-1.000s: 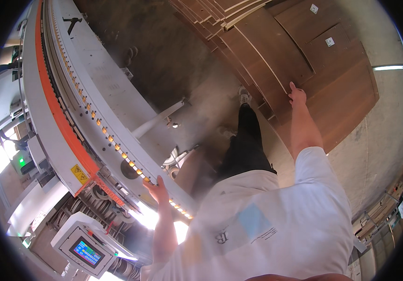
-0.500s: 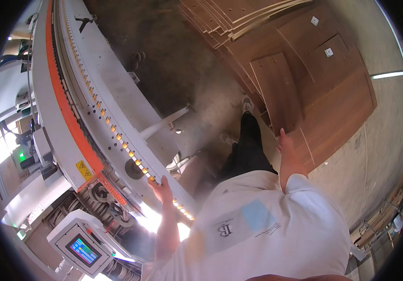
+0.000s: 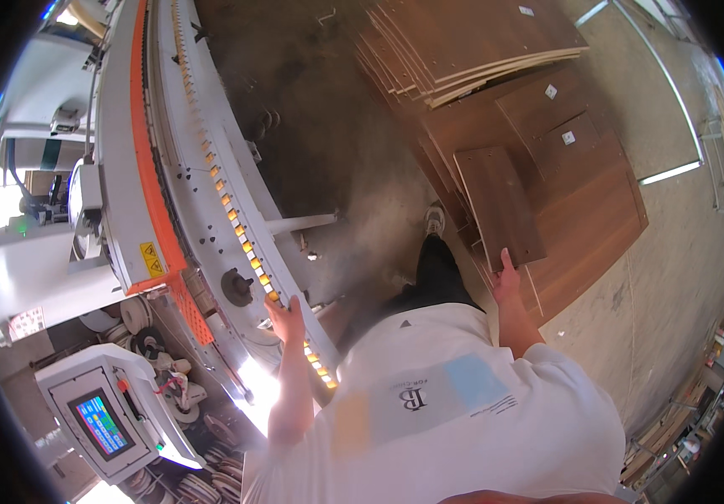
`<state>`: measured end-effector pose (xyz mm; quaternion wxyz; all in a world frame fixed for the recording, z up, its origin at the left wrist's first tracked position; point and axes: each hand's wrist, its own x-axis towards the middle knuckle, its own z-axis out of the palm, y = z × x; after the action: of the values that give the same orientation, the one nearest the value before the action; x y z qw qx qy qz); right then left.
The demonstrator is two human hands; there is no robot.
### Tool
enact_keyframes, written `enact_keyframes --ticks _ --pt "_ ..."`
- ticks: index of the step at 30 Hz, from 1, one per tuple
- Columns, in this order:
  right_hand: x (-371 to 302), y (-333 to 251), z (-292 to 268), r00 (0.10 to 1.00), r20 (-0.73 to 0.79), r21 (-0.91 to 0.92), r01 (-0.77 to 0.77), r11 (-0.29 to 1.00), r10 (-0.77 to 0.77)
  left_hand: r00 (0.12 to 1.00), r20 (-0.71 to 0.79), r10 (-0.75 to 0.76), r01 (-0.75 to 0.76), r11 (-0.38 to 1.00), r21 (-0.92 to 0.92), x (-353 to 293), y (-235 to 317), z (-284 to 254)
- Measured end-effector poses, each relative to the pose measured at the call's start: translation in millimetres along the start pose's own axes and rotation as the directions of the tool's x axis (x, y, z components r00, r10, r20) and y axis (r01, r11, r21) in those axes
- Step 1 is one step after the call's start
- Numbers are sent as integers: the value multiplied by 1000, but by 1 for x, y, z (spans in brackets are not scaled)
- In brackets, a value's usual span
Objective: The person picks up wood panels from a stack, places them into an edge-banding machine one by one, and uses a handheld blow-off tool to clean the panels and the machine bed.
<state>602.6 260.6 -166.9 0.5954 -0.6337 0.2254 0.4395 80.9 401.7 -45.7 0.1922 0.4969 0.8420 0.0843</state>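
My left hand (image 3: 284,319) rests on the near part of the roller rail (image 3: 238,228), a pale strip with a row of yellow rollers along the machine's edge. Its thumb and fingers are apart, and nothing is seen in them. On the right, my right hand (image 3: 506,284) grips the near end of a small brown panel (image 3: 500,202). One finger or thumb lies over the panel's top; the other fingers are partly hidden. This panel lies over a stack of larger brown boards (image 3: 584,223).
The long white machine (image 3: 118,193) with an orange strip (image 3: 150,151) runs along my left. A control screen (image 3: 101,424) stands at the lower left. More stacked boards (image 3: 479,38) lie at the far side. A support bar (image 3: 301,223) juts from the machine.
The whole view has turned and shifted, so the machine and boards sit differently in it. Both hands stay at the same things, the left on the rail and the right at the small panel.
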Motion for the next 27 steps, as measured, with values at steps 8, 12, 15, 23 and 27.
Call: enact_keyframes --ticks 8,12,15,23,27 --pt "-79 -77 50 939 139 -97 329 939 -315 807 -371 459 -451 885 114 -18 8 -5" --pt "-113 -87 44 887 381 -83 314 946 -261 924 12 381 -334 824 -458 -43 36 2" --pt "-122 -89 43 772 624 -106 234 966 -119 865 432 256 194 623 -758 -62 70 -11" --pt "-159 -69 131 413 882 -396 387 832 228 805 549 224 574 -60 -817 -97 43 -33" --pt "-174 -46 167 393 834 -535 399 745 388 862 496 107 507 -198 -839 -118 7 -48"
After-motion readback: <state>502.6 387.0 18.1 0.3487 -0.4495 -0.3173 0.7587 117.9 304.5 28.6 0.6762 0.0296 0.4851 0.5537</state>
